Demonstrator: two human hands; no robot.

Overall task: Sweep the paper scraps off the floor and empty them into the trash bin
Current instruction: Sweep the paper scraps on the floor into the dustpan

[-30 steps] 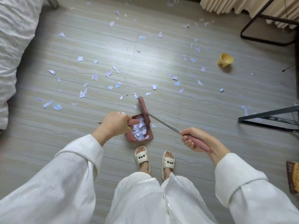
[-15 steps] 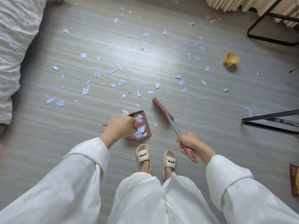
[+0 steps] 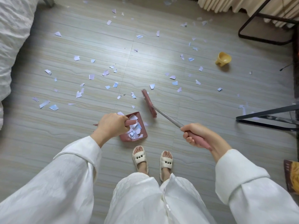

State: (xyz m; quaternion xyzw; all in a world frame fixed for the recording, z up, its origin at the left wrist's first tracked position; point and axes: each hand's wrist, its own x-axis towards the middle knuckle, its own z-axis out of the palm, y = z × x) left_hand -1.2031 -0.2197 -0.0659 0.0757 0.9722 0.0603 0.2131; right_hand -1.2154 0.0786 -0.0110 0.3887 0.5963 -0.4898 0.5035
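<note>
1 dustpan (image 3: pixel 137 126), holds a pile of scraps, too many to count. 1 broom (image 3: pixel 149 104). Loose scraps (image 3: pixel 91 76) on floor (image 3: pixel 48 143): several dozen, spread 9 to 2 o'clock of the dustpan. 1 yellow cup (image 3: pixel 223 59) at 2 o'clock. 2 hands: left (image 3: pixel 111 125), right (image 3: pixel 199 136). 2 slippers (image 3: pixel 140 157). 2 black frames (image 3: pixel 265 115), at 1 and 3 o'clock.

— Is any writing showing anywhere?
— Nothing readable is showing. The book (image 3: pixel 292 177) lying at the right edge is carrying marks on its cover, too blurred to read.
</note>
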